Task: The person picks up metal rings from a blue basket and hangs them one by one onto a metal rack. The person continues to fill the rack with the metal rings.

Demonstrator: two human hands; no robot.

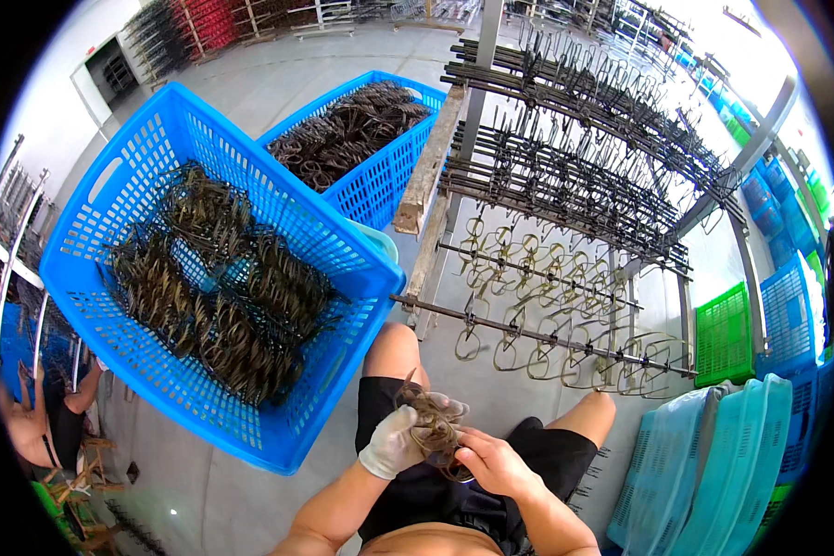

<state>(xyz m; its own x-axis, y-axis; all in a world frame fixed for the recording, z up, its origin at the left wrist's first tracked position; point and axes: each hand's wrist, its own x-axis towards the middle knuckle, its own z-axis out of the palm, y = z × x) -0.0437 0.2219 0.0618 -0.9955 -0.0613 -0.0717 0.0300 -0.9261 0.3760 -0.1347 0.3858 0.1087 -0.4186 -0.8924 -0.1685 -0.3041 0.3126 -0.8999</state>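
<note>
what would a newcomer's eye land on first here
Probably the big blue basket at left, heaped with dark curved pieces. Next, the rack at upper right, crowded with rods. Then, low in the middle, the gloved left hand holding a dark bunch, the right hand touching it.

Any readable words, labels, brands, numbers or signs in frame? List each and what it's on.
None readable.
Small red mark by the doorway: too small to tell if it's lettering.
Large blue basket, dark loops in the hands: no text seen.
Stacked crates at right: too small and distorted to tell.
</note>
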